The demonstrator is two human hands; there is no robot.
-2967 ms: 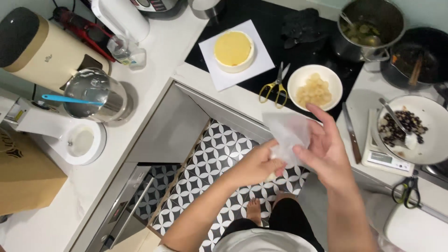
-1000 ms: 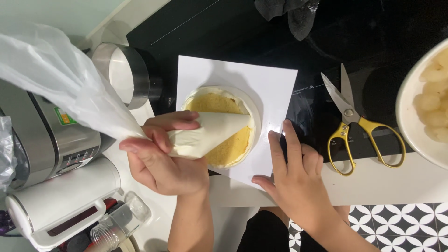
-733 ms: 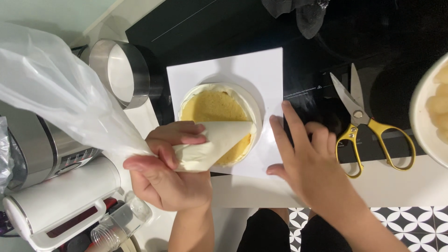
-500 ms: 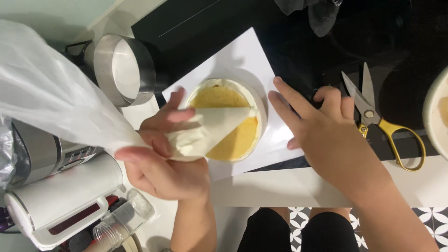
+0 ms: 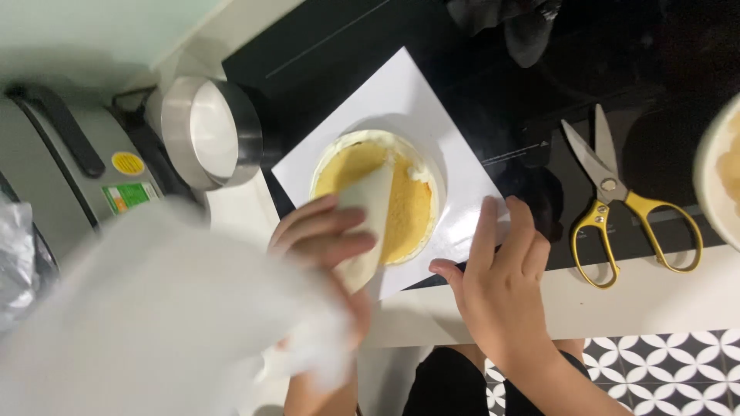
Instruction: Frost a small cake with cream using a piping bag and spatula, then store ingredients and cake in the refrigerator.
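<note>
Lighting: bright, even, from overhead. Shadows: soft, beside right hand point(image 5: 501, 285) on bench point(image 5: 655, 296). Glare: faint sheen on black hob point(image 5: 370, 46). Blur: bag point(image 5: 154, 316) heavily smeared, foreground; scissors point(image 5: 624, 204) sharp.

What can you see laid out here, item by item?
piping bag: one, clear plastic with cream-white filling, held over the cake, its loose end blurred at lower left
cake: one, yellow, round, white cream along its rim, on the paper
paper sheet: one, white, square, on the black cooktop
scissors: one pair, gold handles, shut, right of the paper
metal ring mould: one, silver, left of the paper
appliance: one, grey, far left
bowl: one, white, right edge, contents pale
left hand: grips the piping bag
right hand: fingers resting on the paper's edge
</note>
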